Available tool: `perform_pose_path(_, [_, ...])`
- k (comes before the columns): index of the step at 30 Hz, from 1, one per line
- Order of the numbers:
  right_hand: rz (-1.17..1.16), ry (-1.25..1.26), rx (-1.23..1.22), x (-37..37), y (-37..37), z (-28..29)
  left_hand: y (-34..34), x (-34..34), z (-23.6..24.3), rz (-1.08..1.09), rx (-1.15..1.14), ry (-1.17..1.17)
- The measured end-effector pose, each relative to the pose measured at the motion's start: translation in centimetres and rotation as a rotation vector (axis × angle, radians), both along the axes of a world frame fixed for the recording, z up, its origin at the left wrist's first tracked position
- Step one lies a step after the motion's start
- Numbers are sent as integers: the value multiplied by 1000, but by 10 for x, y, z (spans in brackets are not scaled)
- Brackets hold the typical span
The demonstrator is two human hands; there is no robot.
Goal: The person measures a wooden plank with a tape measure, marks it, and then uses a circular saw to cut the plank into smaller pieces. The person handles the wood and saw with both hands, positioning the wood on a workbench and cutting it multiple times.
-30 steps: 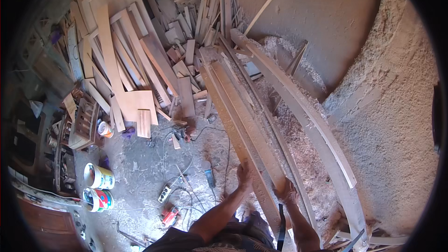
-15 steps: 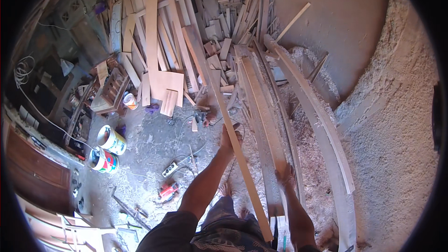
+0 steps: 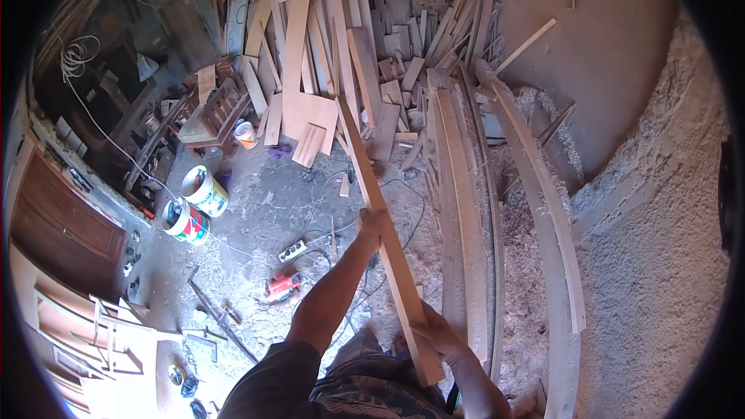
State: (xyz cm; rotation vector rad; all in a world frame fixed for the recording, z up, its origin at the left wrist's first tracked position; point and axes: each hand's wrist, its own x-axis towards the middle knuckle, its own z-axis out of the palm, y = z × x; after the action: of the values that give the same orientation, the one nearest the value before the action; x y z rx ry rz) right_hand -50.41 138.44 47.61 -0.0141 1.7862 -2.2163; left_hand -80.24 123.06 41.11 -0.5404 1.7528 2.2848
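A long, pale wooden plank (image 3: pixel 399 268) slants in front of me, its near end by my body and its far end toward the wood pile. My left hand (image 3: pixel 373 226) is wrapped round it near the middle. Close to the near end, my right hand (image 3: pixel 439 334) grips its right edge, the fingers partly hidden by the wood. Just to the right of the plank lie long beams (image 3: pixel 463 240) side by side, dusted with shavings. A red power tool (image 3: pixel 282 287) rests on the floor left of my left forearm.
Boards and offcuts (image 3: pixel 310 116) lean in a pile ahead. Two paint buckets (image 3: pixel 203 192) stand left, near a power strip (image 3: pixel 292 251) with trailing cables. A long timber (image 3: pixel 543 178) lies to the right, beside a heap of sawdust (image 3: pixel 652 264). Wooden frames (image 3: pixel 116 341) are at lower left.
My right hand has left the beams and taken hold of the plank's near end. The plank has turned, showing a broader face. The view has shifted, so the surroundings appear further right.
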Motion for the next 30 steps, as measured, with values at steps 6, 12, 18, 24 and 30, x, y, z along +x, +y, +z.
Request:
perform_pose_path(6, [-150,-537,-289,-8,-40,33,-9,65,3,-239,107,-5])
perform_pose_path(12, [-198,-743,-510,3,-72,12,-73,187,-30,-217,257,-166])
perform_pose_path(18, [-139,-827,-416,1,-94,-47,-136,331,-41,-292,83,-170])
perform_pose_path(24, [-249,-731,-164,-6,-151,-99,-139,386,47,-389,-372,55])
perform_pose_path(30, [185,-472,-526,-18,-209,-143,-169,371,57,44,-635,-11])
